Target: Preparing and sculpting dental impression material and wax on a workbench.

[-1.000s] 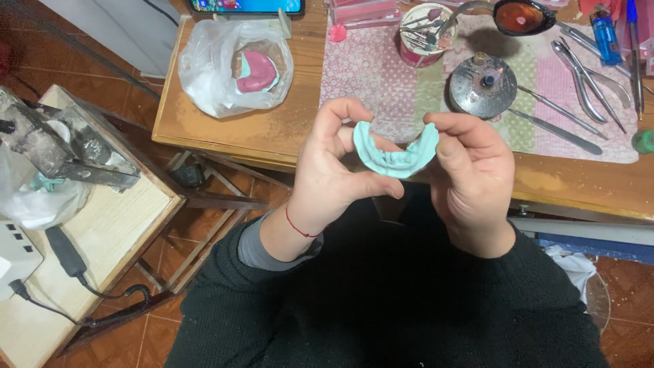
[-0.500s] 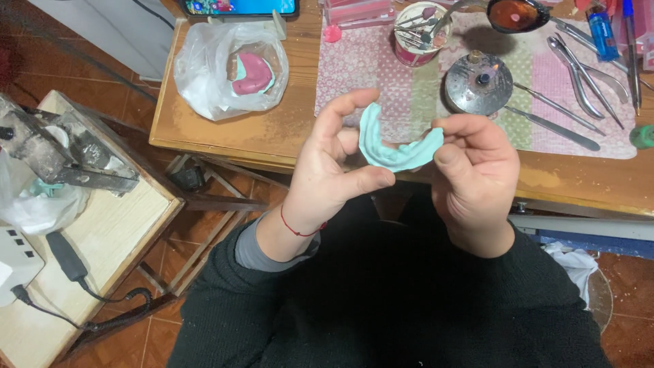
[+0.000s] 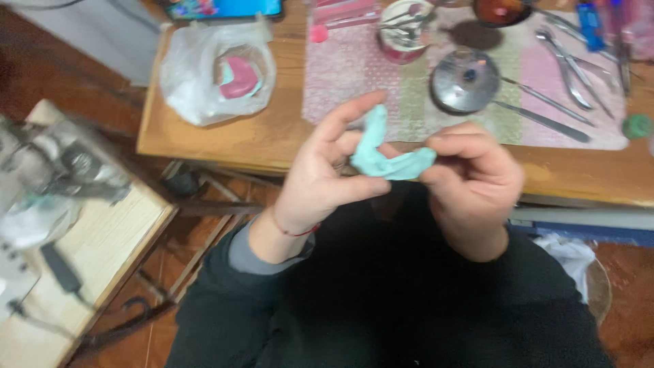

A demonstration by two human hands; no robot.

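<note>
Two hands, left hand (image 3: 320,180) and right hand (image 3: 473,184), pinch one curved teal mould (image 3: 388,158) at its ends. Likely light, stiff, brittle; grip the thick ends, above the desk (image 3: 225,140) front edge.

We held both hands raised together at the centre of the frame, forearms in dark sleeves rising from the lower edge. Our left hand (image 3: 320,184) had its index finger stretched upward and its thumb pressed inward to the right. Our right hand (image 3: 473,180) was curled, fingertips pinched toward the left hand.
</note>
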